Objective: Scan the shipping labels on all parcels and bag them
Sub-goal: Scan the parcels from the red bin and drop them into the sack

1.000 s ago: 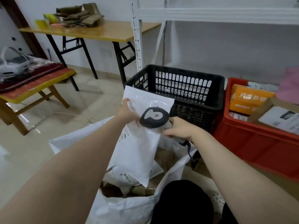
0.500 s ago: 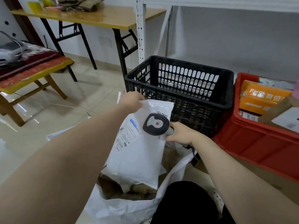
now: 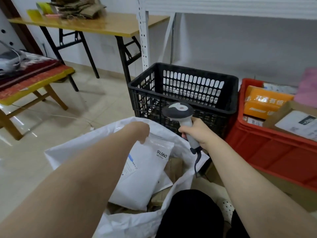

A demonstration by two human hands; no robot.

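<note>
View from a head-worn camera, looking down at a person's two bare arms over a large white bag (image 3: 75, 150) that stands open on a tiled floor. The left hand (image 3: 139, 132) reaches into the bag's mouth, its fingers bent down onto the top edge of a white parcel (image 3: 145, 179); the back of the hand hides whether they pinch the parcel or only touch it. The parcel lies tilted inside the bag on top of brown cardboard packages (image 3: 174, 167). Its shipping label (image 3: 131, 166) faces up and is partly covered by the left forearm. The right hand (image 3: 201, 133) has its fingers wrapped tightly round the handle of a barcode scanner (image 3: 178, 109), held upright just beyond the bag, with its cable (image 3: 197, 160) hanging down. Behind the scanner stands a black crate (image 3: 181, 93). To its right, a red crate (image 3: 274, 152) holds an orange box (image 3: 265, 100) and a labelled cardboard box (image 3: 295, 121). A wooden table (image 3: 89, 24) stands at the far left.
</note>
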